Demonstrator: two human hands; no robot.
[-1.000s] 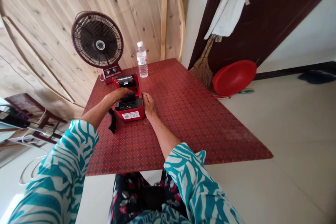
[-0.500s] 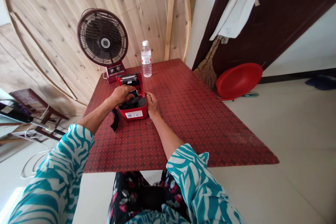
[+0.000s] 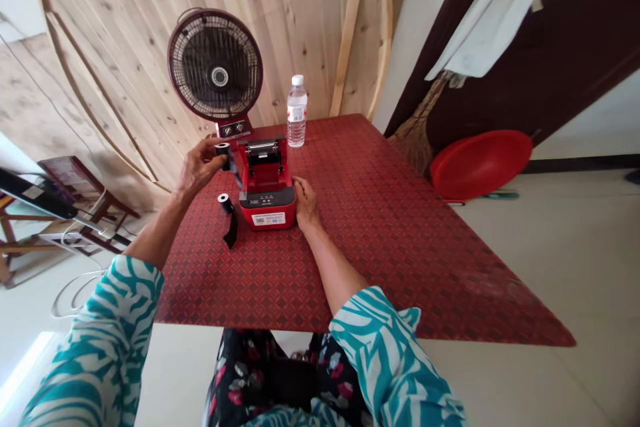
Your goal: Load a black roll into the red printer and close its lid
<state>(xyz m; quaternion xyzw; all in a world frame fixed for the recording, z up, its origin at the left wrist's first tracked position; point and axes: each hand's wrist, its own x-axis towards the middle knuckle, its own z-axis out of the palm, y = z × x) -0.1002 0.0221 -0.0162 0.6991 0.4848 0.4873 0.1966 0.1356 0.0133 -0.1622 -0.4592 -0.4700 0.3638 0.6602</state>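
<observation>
A small red and black printer stands on the table with its lid raised and its inner bay showing. My left hand, just left of the raised lid, pinches a black paper roll with a pale core. From that roll a dark strip trails down toward the printer. A second black roll stands on the table by the printer's left side, its loose end lying in front. Against the printer's right side, my right hand is closed, fingers pressed to the casing.
Behind the printer stand a dark red fan and a water bottle. The table has a red patterned cover. To the right on the floor are a red basin and a broom. A wooden chair is at the left.
My left hand has come out of the printer's bay to the left, carrying a black roll. My right hand stays at the printer's side. The whole view has shifted slightly.
</observation>
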